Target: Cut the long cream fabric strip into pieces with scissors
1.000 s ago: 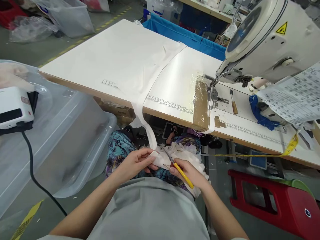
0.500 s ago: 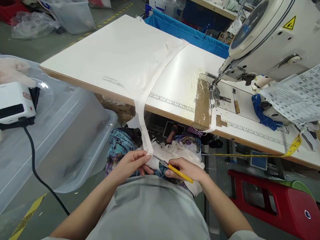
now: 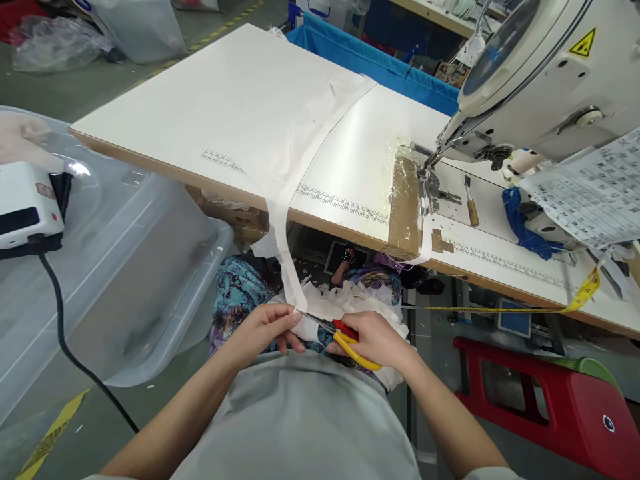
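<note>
A long strip of white fabric point(image 3: 281, 230) runs from the sewing table point(image 3: 210, 100) over its front edge down to my lap. My left hand point(image 3: 270, 327) pinches the strip's lower end between thumb and fingers. In my right hand point(image 3: 370, 340) is a pair of scissors point(image 3: 354, 352) with yellow and red handles. Their blades are slightly parted and point left, with the tips at the strip by my left fingertips. Cut pieces of pale fabric point(image 3: 370, 300) lie heaped on my lap, partly hidden behind the scissors and right hand.
At the right stands a sewing machine point(image 3: 540, 87), with a wooden-handled tool point(image 3: 471, 207) near its needle. A yellow tape measure point(image 3: 585, 291) hangs there above a red stool point(image 3: 575, 413). Translucent plastic bins point(image 3: 135, 247) with a white device point(image 3: 30, 203) on top flank my left.
The scissors have opened: the handles have spread and the red one now shows beside the yellow. My left hand keeps its pinch on the strip. The view has shifted slightly.
</note>
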